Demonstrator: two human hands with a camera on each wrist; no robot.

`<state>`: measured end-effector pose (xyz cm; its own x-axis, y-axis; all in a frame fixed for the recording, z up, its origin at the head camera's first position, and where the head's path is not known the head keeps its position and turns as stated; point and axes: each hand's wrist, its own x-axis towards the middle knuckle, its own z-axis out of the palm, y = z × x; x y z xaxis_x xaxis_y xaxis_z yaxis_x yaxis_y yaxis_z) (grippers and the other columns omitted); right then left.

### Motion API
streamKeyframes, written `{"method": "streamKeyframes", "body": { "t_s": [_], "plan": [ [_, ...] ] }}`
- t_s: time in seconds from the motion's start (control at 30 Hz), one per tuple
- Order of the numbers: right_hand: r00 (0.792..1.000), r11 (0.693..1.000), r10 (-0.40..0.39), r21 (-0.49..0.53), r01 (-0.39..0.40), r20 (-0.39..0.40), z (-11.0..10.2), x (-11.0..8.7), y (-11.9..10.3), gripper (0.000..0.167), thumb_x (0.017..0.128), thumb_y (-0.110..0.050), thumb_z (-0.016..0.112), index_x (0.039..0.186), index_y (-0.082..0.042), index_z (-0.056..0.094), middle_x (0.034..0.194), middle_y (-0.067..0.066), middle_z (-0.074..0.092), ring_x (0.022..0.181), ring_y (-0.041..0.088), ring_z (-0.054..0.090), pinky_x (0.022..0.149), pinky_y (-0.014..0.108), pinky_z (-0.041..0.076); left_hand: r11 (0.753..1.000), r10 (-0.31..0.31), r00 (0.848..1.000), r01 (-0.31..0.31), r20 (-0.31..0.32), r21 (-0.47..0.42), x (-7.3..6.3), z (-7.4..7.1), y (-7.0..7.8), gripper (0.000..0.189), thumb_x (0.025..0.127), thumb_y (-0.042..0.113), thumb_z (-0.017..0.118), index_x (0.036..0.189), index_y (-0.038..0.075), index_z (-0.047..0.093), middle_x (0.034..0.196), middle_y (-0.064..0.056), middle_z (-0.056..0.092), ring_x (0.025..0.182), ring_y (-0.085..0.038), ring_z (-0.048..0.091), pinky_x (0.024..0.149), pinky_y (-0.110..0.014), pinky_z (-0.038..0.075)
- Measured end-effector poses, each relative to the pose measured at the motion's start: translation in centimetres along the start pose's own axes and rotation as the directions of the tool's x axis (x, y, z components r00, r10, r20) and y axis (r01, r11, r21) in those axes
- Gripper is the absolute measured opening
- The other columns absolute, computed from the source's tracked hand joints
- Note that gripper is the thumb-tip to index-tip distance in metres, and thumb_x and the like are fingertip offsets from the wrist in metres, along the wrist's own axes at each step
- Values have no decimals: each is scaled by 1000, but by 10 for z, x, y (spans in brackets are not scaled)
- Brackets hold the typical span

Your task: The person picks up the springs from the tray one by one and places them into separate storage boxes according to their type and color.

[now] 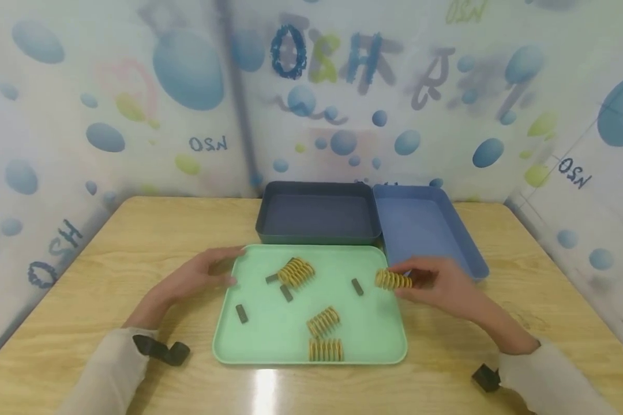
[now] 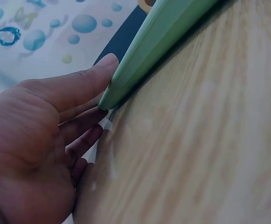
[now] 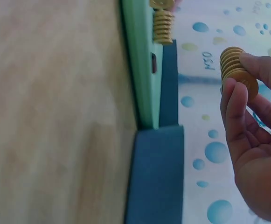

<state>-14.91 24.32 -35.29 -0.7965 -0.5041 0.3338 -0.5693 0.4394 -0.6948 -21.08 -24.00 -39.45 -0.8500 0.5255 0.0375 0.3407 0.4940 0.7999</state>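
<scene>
My right hand (image 1: 443, 285) pinches a gold coil spring (image 1: 393, 279) between thumb and fingers, raised over the right side of the mint-green tray (image 1: 270, 343). In the right wrist view the spring (image 3: 232, 63) shows its ribbed side and round end. At the tray's far left corner is my left hand (image 1: 199, 274), its thumb touching the rim and its fingers loosely extended beside the corner. More gold springs lie on the tray: a cluster (image 1: 296, 272) toward the back and two (image 1: 326, 350) near the front. Several short dark bars (image 1: 241, 313) are scattered among them.
Behind the tray stands a dark navy rectangular bin (image 1: 319, 238). A lighter blue bin (image 1: 420, 222) sits angled beside it, at the tray's back right. The wooden table (image 1: 176, 369) meets a wall curtain printed with blue bubbles (image 1: 187, 69).
</scene>
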Motion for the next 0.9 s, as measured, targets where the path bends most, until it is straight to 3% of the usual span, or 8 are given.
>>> {"method": "streamKeyframes", "body": {
  "t_s": [0.13, 0.3, 0.47, 0.67, 0.9],
  "plan": [
    [999, 999, 9, -35, -11, -34, -12, 2, -1, 35, 79, -8, 79, 113, -12, 71, 96, -5, 69, 73, 11, 64, 63, 26, 54, 1000, -5, 999, 5, -47, -8, 2, -1, 3, 65, 88, 25, 71, 145, 13, 42, 146, -12, 42, 135, -35, 34, 107, -55, 27],
    [997, 1000, 5, -29, -8, -82, -24, 8, -2, 38, 77, -2, 79, 113, -8, 70, 97, 0, 70, 74, 12, 65, 62, 25, 53, 999, -12, 994, 9, -108, -32, 17, -4, 9, 69, 90, 27, 69, 149, 20, 36, 148, -11, 39, 127, -35, 43, 99, -55, 37],
    [990, 996, 71, -42, -76, -118, -35, 15, 0, 35, 80, -6, 78, 114, -11, 70, 96, 1, 69, 74, 13, 65, 61, 25, 53, 999, -4, 997, 1, -76, -36, 38, -2, 10, 74, 88, 29, 71, 151, 23, 31, 152, -6, 32, 128, -36, 42, 99, -54, 38],
    [977, 985, 167, -18, -171, -136, -48, 24, 7, 37, 82, -12, 77, 118, -8, 68, 96, 7, 68, 72, 16, 65, 61, 24, 54, 995, 91, 996, -91, -2, -33, 54, 2, 3, 75, 87, 19, 72, 150, 9, 32, 160, -8, 9, 135, -39, 32, 107, -56, 26],
    [955, 970, 232, -25, -240, -186, -63, 40, 15, 40, 84, -20, 76, 121, -9, 67, 93, 8, 67, 73, 22, 63, 60, 26, 53, 990, 143, 990, -143, -11, 6, 57, 2, -3, 73, 86, 16, 72, 149, 8, 34, 159, -4, 12, 132, -35, 40, 109, -54, 23]
  ]
}}
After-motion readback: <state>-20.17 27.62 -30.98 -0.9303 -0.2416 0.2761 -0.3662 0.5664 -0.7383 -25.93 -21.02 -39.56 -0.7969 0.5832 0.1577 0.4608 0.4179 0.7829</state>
